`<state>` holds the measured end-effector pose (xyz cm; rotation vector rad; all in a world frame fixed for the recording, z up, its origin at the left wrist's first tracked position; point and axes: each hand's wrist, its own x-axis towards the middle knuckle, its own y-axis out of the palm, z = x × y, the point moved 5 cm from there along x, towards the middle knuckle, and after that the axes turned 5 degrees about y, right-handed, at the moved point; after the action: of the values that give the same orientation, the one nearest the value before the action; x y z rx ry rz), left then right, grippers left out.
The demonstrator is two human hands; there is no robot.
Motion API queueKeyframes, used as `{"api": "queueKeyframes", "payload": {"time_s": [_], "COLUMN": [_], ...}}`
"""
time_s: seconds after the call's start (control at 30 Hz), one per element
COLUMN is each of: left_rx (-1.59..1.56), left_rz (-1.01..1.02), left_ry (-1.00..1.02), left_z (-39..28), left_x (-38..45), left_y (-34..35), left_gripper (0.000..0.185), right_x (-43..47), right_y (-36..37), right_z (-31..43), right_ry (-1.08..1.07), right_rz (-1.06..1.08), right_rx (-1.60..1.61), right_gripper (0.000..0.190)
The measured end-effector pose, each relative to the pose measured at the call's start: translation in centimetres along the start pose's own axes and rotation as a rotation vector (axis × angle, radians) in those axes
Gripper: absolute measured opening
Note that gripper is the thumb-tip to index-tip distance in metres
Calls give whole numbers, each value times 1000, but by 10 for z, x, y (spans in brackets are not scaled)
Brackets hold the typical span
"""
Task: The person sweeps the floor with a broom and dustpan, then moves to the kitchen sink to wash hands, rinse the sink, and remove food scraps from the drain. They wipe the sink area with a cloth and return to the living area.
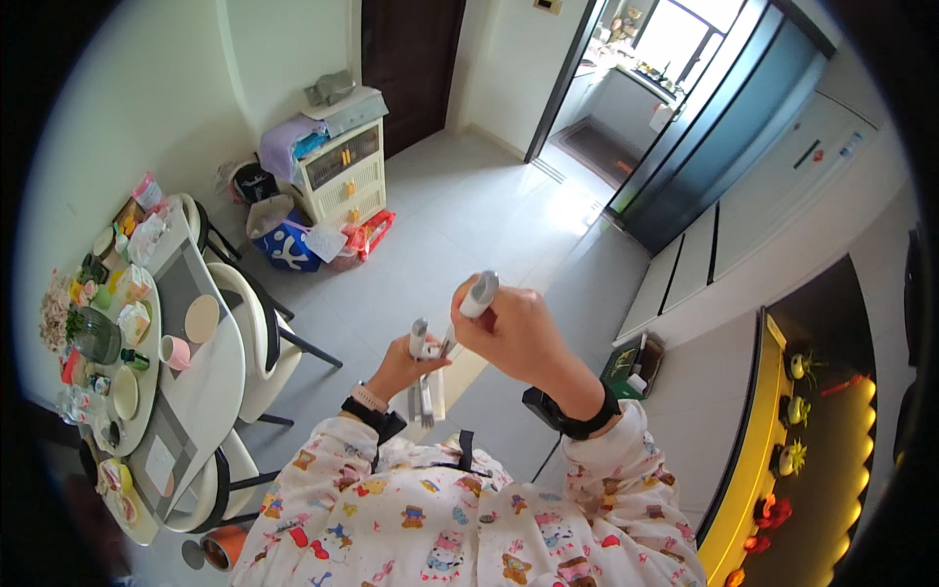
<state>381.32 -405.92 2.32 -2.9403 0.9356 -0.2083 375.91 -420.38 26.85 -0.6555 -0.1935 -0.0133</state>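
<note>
My right hand is closed around a white-and-grey handle of a utensil. Its metal shaft points down toward my left hand, and its lower end cannot be made out. In my left hand is a narrow whitish case, held out over the floor in front of my body. A second white handle with a grey end stands up from that hand. Below it the metal tines of a fork show against the case. Both wrists wear black straps with a device.
At left stands a dining table with a pink mug, a glass vase and chairs. Beyond are a drawer cabinet and a blue bag. A green box sits by the right wall, near a lit shelf.
</note>
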Motion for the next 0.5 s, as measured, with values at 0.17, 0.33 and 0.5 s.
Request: {"api": "queueKeyframes", "payload": {"time_s": [0.17,0.33,0.5], "left_rx": [-172,-132,-160], "left_rz": [-71,-40,27], "left_ry": [63,4,-8], "left_z": [-3,31,72], "left_x": [87,191,309], "left_y": [13,23,26], "left_gripper": [26,30,31], "right_x": [63,141,237], "right_y": [-37,-64,-94], "right_z": [-43,-108,-170], "right_ry": [-92,-32,75], "right_rz": [-5,-32,-78], "right_rx": [7,15,-38], "right_gripper": [18,19,12]}}
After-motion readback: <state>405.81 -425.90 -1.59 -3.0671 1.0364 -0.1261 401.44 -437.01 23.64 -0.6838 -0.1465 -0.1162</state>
